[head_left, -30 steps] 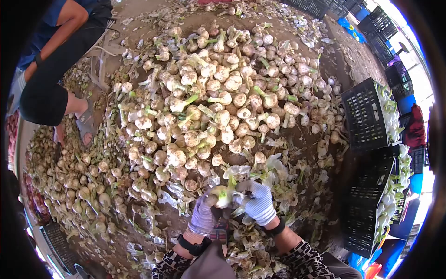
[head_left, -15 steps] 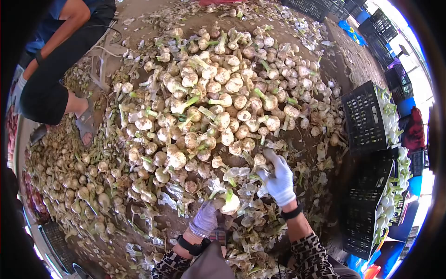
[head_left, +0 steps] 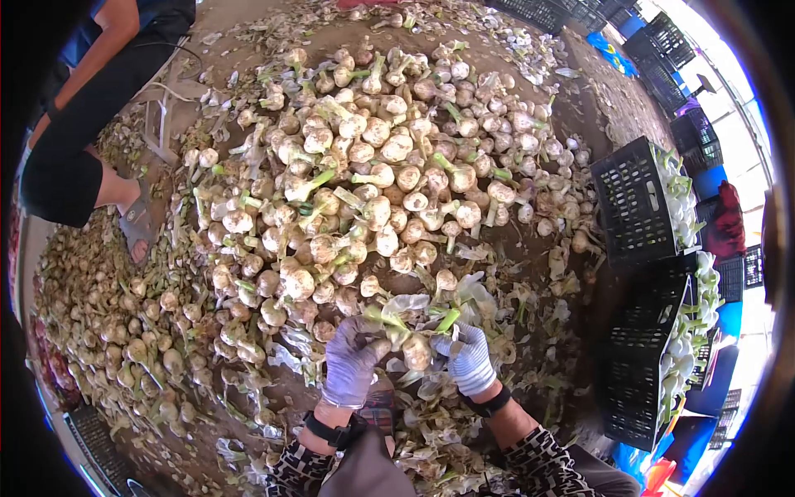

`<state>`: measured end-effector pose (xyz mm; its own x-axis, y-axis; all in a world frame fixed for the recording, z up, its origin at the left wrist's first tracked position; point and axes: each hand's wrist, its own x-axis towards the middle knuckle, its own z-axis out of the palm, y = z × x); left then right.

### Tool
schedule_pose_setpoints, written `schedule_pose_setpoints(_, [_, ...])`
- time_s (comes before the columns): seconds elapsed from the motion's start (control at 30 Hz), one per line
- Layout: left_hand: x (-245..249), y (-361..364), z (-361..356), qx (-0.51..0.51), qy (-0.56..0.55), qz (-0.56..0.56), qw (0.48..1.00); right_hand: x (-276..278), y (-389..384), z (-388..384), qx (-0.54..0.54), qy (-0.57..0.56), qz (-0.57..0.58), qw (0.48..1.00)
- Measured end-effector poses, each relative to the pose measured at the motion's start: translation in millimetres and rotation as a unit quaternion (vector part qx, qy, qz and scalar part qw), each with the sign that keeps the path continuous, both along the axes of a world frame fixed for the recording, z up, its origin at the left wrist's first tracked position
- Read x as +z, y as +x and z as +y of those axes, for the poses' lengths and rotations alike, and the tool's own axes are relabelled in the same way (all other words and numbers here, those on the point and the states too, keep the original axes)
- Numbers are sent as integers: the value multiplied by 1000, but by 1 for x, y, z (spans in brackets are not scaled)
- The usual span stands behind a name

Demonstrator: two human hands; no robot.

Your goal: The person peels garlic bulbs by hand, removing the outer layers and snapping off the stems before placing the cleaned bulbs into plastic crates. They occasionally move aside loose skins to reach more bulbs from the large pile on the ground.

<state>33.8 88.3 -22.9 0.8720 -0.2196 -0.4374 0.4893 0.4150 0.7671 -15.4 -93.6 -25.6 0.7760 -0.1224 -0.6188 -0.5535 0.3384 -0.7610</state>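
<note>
A garlic bulb (head_left: 416, 352) with brownish patches and green stalk pieces is between my two gloved hands, low in the middle of the view. My left hand (head_left: 351, 363) grips it from the left, its fingers closed around the stalk side. From the right, my right hand (head_left: 469, 359) pinches at the bulb's side and its loose skin, close to a cut green stalk (head_left: 448, 320). The fingertips partly hide where each hand touches. Just beyond lies a large heap of untrimmed garlic bulbs (head_left: 377, 178), soil-stained, some with green stalks.
Black crates (head_left: 636, 203) filled with white garlic stand at the right, with another black crate (head_left: 650, 348) nearer. Peeled skins (head_left: 431, 439) litter the ground near my feet. At upper left another person's leg (head_left: 62, 178) and sandalled foot (head_left: 139, 228) border more garlic (head_left: 124, 331).
My right hand has drawn back from the heap's near edge to meet my left hand at a bulb. My left hand has moved slightly up and left. The view has shifted slightly.
</note>
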Motion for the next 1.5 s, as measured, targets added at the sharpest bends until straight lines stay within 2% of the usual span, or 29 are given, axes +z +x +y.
schedule_pose_setpoints(0.07, [20, 2, 1, -125, 108, -120, 979, -4, 2, 4, -64, -17, -52, 996])
schedule_pose_setpoints(0.13, [25, -10, -1, -150, 76, -173, 971, -7, 5, 7, -92, -32, -74, 993])
schedule_pose_setpoints(0.17, [34, -16, 0, -221, 70, -197, 953, -4, 9, 7, -117, -5, -68, 991])
schedule_pose_setpoints(0.2, [44, -19, -1, -291, 65, -221, 929, -2, 10, 7, -143, 23, -62, 987])
schedule_pose_setpoints(0.27, [51, -18, -6, -487, 96, -252, 831, -4, 9, -4, -115, 31, -43, 992])
schedule_pose_setpoints(0.3, [23, -33, -9, -525, 105, -225, 814, 2, 11, -4, -143, 48, -42, 988])
schedule_pose_setpoints(0.33, [-6, -44, -4, -525, 104, -226, 814, 6, 12, -5, -171, 65, -43, 982])
schedule_pose_setpoints(0.4, [-33, -45, 5, -498, 295, -382, 720, 10, 11, -12, -169, 46, -67, 982])
schedule_pose_setpoints(0.43, [-30, -43, 5, -368, 324, -445, 750, 14, 9, -13, -154, 19, -79, 985])
schedule_pose_setpoints(0.47, [-27, -41, 5, -370, 323, -442, 750, 17, 7, -12, -138, -6, -90, 986])
schedule_pose_setpoints(0.53, [-5, -28, 0, -197, 298, -149, 922, 17, 5, -9, -127, -18, -95, 987])
schedule_pose_setpoints(0.67, [7, -10, -16, -124, 289, -280, 907, 11, 0, -2, -106, -50, -91, 989])
schedule_pose_setpoints(0.77, [8, -5, -19, -162, 351, -410, 826, 11, 0, -1, -121, -46, -66, 989])
schedule_pose_setpoints(0.9, [5, -18, -19, -189, 301, -450, 819, 7, -1, -3, -135, -20, -59, 989])
schedule_pose_setpoints(1.0, [-17, -41, -15, -358, 299, -531, 707, 11, 3, 0, -197, 50, -47, 978])
schedule_pose_setpoints(1.03, [-29, -47, -11, -414, 328, -525, 668, 11, 3, -2, -201, 56, -22, 978])
schedule_pose_setpoints(1.07, [-40, -47, -8, -415, 326, -526, 667, 9, 1, -5, -203, 55, -23, 977])
schedule_pose_setpoints(1.13, [-46, -40, -6, -587, 495, -318, 556, 1, -1, -14, -229, 155, -23, 961])
schedule_pose_setpoints(1.17, [-48, -36, -4, -574, 526, -331, 533, 1, -3, -15, -221, 147, -30, 964])
schedule_pose_setpoints(1.2, [-41, -32, -5, -577, 525, -330, 533, -3, -7, -16, -222, 147, -28, 963])
schedule_pose_setpoints(1.23, [-34, -27, -6, -403, 451, -358, 712, -10, -10, -17, -213, 187, -12, 959])
schedule_pose_setpoints(1.27, [-29, -22, -8, -200, 346, -364, 841, -13, -11, -17, -203, 225, 2, 953])
schedule_pose_setpoints(1.3, [-25, -21, -14, -200, 346, -365, 841, -12, -12, -15, -204, 225, 1, 953])
schedule_pose_setpoints(1.33, [-21, -23, -25, -189, 207, -270, 921, -7, -12, -11, -184, 210, 29, 960])
schedule_pose_setpoints(1.37, [-18, -22, -32, -172, 61, -165, 969, -2, -13, -9, -165, 193, 57, 966])
schedule_pose_setpoints(1.4, [-19, -16, -32, -173, 59, -165, 969, 8, -11, -10, -166, 192, 57, 966])
schedule_pose_setpoints(1.43, [-22, -9, -31, -172, -114, -10, 978, 21, -7, -12, -194, 141, 93, 966])
schedule_pose_setpoints(1.47, [-25, -4, -31, -161, -280, 146, 935, 27, -7, -15, -221, 91, 129, 963])
schedule_pose_setpoints(1.5, [-27, -4, -36, -120, -310, 190, 924, 18, -19, -38, -114, 53, 78, 989])
